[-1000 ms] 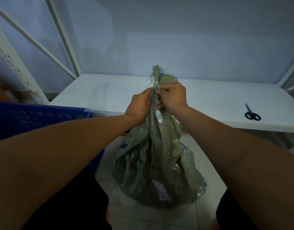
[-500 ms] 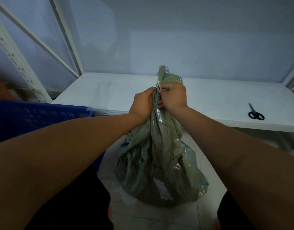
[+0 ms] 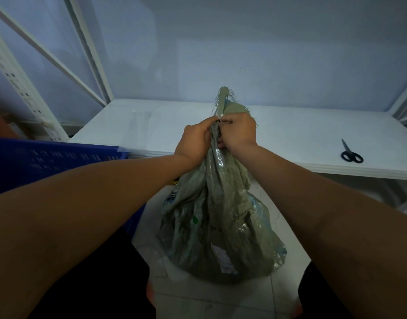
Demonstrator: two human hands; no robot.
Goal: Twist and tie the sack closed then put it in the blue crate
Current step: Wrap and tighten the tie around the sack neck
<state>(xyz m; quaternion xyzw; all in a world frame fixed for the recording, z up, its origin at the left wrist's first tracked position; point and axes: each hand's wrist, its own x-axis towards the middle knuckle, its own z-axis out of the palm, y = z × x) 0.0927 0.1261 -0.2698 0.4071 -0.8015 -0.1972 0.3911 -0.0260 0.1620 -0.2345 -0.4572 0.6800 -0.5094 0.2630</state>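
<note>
I note the grey-green woven plastic sack (image 3: 221, 226) at the centre of the frame. Its base rests on the pale tiled floor (image 3: 221, 300) and its neck is gathered into a narrow twist rising to upper centre. The left grip (image 3: 194, 140), a bare hand, is curled round the neck just under the gather, in my judgement to stop the twist unwinding. The right grip (image 3: 238, 132) is closed on the opposite side, its fingertips pinching a thin white tie (image 3: 219, 118) at the top of the twist. Whether that tie is knotted I cannot tell. The frayed mouth stands above both. I judge the tying in hand, not finished. The blue slotted plastic crate (image 3: 60, 157) sits at middle left, near the sack, allowing a short lift. Black-handled scissors (image 3: 351, 155) lie on the white shelf board (image 3: 290, 139) at right, well apart
</note>
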